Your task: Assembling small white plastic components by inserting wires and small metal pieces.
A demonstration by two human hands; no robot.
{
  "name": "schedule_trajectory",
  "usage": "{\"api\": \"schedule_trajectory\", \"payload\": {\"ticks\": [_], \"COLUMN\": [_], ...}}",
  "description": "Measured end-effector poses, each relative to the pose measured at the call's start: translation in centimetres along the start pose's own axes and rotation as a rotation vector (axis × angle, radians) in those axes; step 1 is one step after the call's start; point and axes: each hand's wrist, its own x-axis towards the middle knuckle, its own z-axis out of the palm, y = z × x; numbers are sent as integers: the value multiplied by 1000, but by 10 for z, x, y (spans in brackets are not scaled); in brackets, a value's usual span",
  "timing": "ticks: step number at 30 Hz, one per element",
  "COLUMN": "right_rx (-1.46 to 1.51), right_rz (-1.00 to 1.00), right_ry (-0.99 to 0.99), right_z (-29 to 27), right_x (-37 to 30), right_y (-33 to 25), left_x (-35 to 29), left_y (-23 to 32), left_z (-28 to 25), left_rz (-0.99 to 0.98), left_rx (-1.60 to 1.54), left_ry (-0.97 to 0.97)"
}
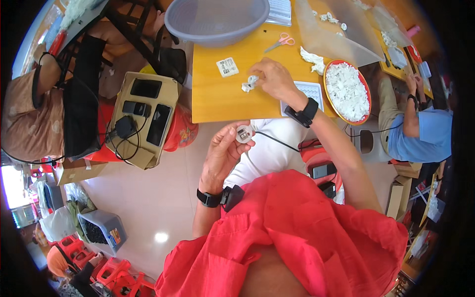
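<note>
One light-looking whitish disc, best rim-held, pinched in left hand off table's near edge; my right hand curled, hold unclear.

Your right hand partly hides the small white piece at its fingertips, so your grip cannot be told. Your left hand covers the left rim of the round disc, whose dark marks are too small to make out. Your right wrist masks part of the white tray. The upper edge cuts off the grey basin; the lower, your red shirt.
</note>
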Motion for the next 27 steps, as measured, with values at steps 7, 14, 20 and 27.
{"api": "schedule_trajectory", "payload": {"ticks": [7, 14, 20, 27], "right_rx": [202, 304, 458, 498], "right_rz": [21, 143, 271, 503], "right_ry": [94, 60, 181, 429], "right_z": [-2, -19, -50, -93], "right_x": [-18, -67, -116, -164], "right_y": [-8, -8, -12, 27], "left_x": [9, 15, 21, 33], "left_y": [-1, -7, -13, -29], "left_z": [5, 14, 10, 28], "left_rz": [12, 0, -58, -49], "left_rx": [-35, -16, 48, 33], "left_ry": [62, 84, 75, 85]}}
